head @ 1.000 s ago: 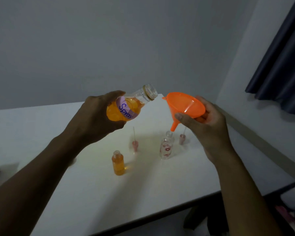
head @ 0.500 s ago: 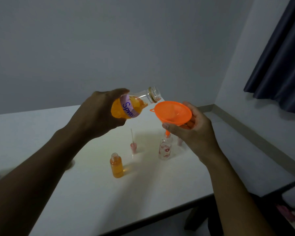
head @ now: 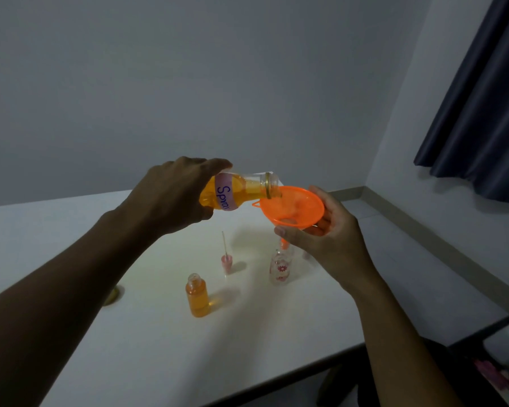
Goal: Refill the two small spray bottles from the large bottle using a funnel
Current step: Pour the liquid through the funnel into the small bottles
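Observation:
My left hand [head: 174, 198] grips the large bottle [head: 235, 190] of orange liquid, tipped nearly flat with its open mouth over the rim of the orange funnel [head: 291, 208]. My right hand [head: 323, 236] holds that funnel from below, its spout set in the neck of a clear small spray bottle [head: 280, 267] with red flower prints. A second small bottle [head: 197, 296], uncapped and full of orange liquid, stands on the white table [head: 247, 333] to the left. A pink spray cap [head: 226, 259] with its dip tube pointing up stands between them.
Another pink cap [head: 306, 254] is partly hidden behind my right hand. A yellowish lid [head: 113, 295] lies under my left forearm. The table's front edge runs near my right elbow; a dark curtain [head: 479, 98] hangs at the right wall.
The large bottle has tipped further and moved right until its mouth reaches over the funnel. The funnel has come down and levelled, its spout now in the clear bottle's neck.

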